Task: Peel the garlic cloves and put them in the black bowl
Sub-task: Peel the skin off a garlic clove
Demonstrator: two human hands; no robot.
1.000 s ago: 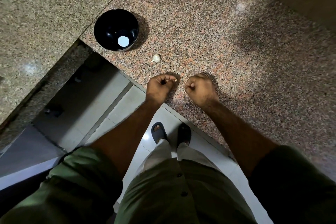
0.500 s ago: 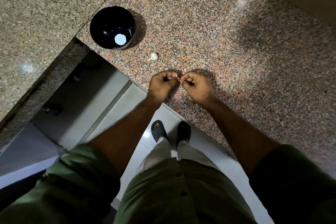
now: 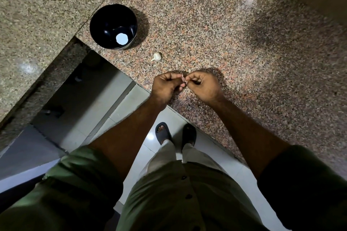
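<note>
A black bowl (image 3: 113, 26) stands on the speckled granite counter (image 3: 216, 24) at the upper left, with a bright reflection on its bottom. A white garlic piece (image 3: 156, 56) lies on the counter just below and right of the bowl. My left hand (image 3: 167, 85) and my right hand (image 3: 203, 85) meet fingertip to fingertip over the counter's front edge, both pinching a small garlic clove (image 3: 184, 80). Most of the clove is hidden by the fingers.
The counter's front edge runs diagonally under my hands, and beyond it lies the white tiled floor (image 3: 116, 114) with my sandalled feet. A second, greyer granite slab (image 3: 37, 5) adjoins at the left.
My hands, apart a second ago with the clove in the left, have come together, and now both pinch the clove. The bowl and the loose garlic stay put.
</note>
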